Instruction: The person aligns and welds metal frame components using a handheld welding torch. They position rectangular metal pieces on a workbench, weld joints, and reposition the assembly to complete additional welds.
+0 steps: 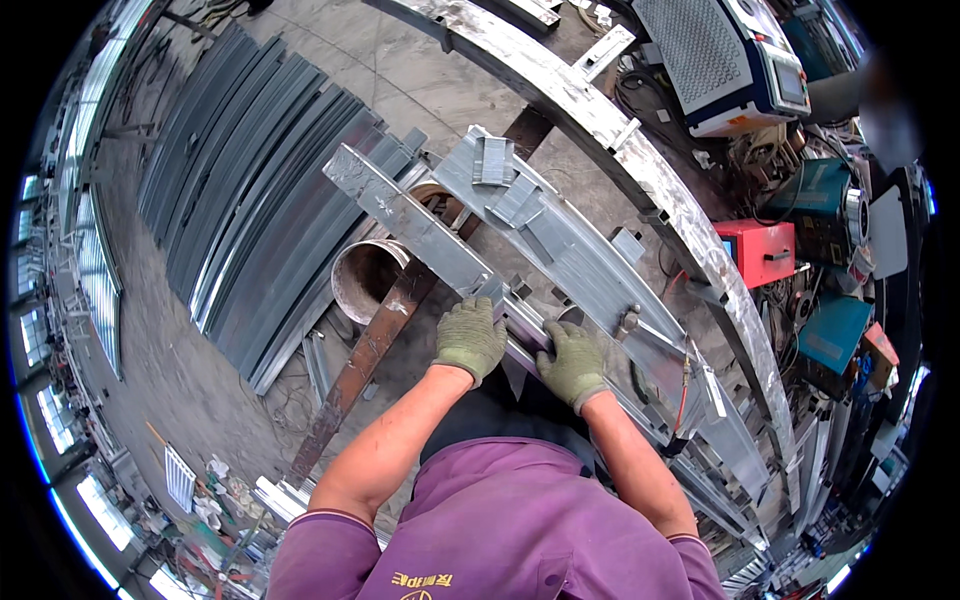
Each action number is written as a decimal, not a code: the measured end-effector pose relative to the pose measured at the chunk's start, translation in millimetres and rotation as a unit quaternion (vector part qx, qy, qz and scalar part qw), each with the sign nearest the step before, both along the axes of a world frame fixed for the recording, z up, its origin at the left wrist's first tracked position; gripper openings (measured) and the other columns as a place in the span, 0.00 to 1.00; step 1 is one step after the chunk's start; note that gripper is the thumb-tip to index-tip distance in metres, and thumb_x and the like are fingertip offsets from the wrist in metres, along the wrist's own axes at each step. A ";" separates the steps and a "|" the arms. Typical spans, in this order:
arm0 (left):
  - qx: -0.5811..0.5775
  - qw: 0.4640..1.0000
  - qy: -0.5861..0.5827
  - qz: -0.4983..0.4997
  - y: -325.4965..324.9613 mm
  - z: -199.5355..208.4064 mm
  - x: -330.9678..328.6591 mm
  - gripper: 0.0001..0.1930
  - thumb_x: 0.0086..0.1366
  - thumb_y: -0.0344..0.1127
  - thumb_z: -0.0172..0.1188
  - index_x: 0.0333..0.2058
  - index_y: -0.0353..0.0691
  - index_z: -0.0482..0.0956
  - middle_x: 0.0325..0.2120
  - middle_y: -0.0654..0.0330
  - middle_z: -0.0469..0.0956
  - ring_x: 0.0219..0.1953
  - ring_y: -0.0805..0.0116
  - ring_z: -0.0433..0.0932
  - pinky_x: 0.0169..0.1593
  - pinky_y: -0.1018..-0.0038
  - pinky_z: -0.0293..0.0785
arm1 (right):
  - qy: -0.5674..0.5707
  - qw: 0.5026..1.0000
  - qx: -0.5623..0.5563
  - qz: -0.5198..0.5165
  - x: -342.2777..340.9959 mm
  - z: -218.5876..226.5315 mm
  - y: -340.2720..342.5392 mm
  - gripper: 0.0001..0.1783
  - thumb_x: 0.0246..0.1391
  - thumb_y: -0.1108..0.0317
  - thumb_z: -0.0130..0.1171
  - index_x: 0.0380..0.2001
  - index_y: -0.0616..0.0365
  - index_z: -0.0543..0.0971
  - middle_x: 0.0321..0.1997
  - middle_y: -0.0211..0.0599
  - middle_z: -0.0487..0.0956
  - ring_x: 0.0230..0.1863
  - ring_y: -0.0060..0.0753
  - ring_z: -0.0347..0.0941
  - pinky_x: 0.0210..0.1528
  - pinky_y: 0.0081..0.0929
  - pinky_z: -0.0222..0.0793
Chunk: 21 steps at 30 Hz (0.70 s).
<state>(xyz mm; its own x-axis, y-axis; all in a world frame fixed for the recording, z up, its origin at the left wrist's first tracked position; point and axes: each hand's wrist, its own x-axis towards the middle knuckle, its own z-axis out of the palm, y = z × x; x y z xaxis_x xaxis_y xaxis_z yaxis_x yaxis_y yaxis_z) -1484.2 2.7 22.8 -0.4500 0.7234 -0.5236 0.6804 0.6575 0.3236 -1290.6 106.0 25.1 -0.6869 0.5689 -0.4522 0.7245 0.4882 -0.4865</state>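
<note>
Gripping a long grey galvanized steel bar (420, 225) with both gloved hands, near its close end. Left hand (470, 338) curling over the bar's near end, grip clamped on the metal, fingers wrapping its upper edge. Right hand (573, 362) pressing down just beside it on the same bar, grip closed on the lower edge, thumb side facing the left hand. Both wearing green knitted work gloves, bare forearms coming up from purple sleeves (500, 540).

Bar running diagonally up and to the left, lying across a stack of flat galvanized plates (560, 240) with a small ribbed bracket (493, 160) sitting on top. Resting beneath, a rusty brown steel beam (365, 355) slanting down toward the lower left. Standing just beside the beam, under the bar, a round metal bucket (365, 275), open mouth showing.

Lying on the concrete floor (160, 340) at left, a fan of long grey steel strips (250, 190). Arching across the upper right, a big curved steel girder (640, 160). Sitting beyond it, a white machine with a perforated top (720, 60), a red box-shaped unit (760, 250) and teal units (820, 190) among tangled cables.
</note>
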 end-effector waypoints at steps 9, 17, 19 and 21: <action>0.022 0.995 0.047 0.085 2.3 -17.0 20.0 0.28 0.63 0.52 0.69 0.53 0.37 0.77 0.54 0.47 0.79 0.57 0.45 0.79 0.59 0.49 0.74 | -0.125 0.987 -0.094 0.032 -16.8 -22.3 16.5 0.28 0.53 0.67 0.62 0.59 0.55 0.80 0.59 0.55 0.84 0.60 0.60 0.83 0.62 0.56 0.76; -0.003 0.995 0.088 0.056 4.9 -19.2 17.9 0.30 0.63 0.53 0.68 0.53 0.35 0.77 0.53 0.47 0.79 0.57 0.47 0.79 0.60 0.50 0.74 | -0.173 0.974 -0.124 0.072 -22.0 -18.4 25.9 0.35 0.54 0.65 0.62 0.67 0.55 0.77 0.60 0.57 0.84 0.60 0.61 0.82 0.62 0.54 0.76; 0.000 0.995 0.090 0.052 4.2 -20.1 19.2 0.30 0.62 0.53 0.68 0.53 0.35 0.77 0.53 0.46 0.79 0.58 0.46 0.78 0.61 0.50 0.73 | -0.164 0.975 -0.126 0.076 -19.5 -21.2 26.5 0.34 0.53 0.65 0.61 0.67 0.55 0.77 0.59 0.58 0.85 0.59 0.61 0.83 0.62 0.54 0.76; -0.002 0.995 0.081 0.061 5.8 -22.5 20.2 0.30 0.62 0.52 0.68 0.54 0.33 0.77 0.55 0.45 0.78 0.60 0.46 0.77 0.62 0.50 0.72 | -0.158 0.976 -0.126 0.082 -19.5 -20.1 30.9 0.34 0.53 0.65 0.61 0.66 0.55 0.78 0.59 0.58 0.85 0.59 0.62 0.83 0.62 0.53 0.76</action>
<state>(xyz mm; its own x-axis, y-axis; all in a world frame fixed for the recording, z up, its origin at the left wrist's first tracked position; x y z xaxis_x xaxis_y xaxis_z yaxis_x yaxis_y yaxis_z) -1464.1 8.5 0.3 -0.6128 0.6562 -0.4402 0.6386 0.7394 0.2132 -1310.1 136.8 5.0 -0.5636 0.3059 -0.7673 0.7795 0.5043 -0.3715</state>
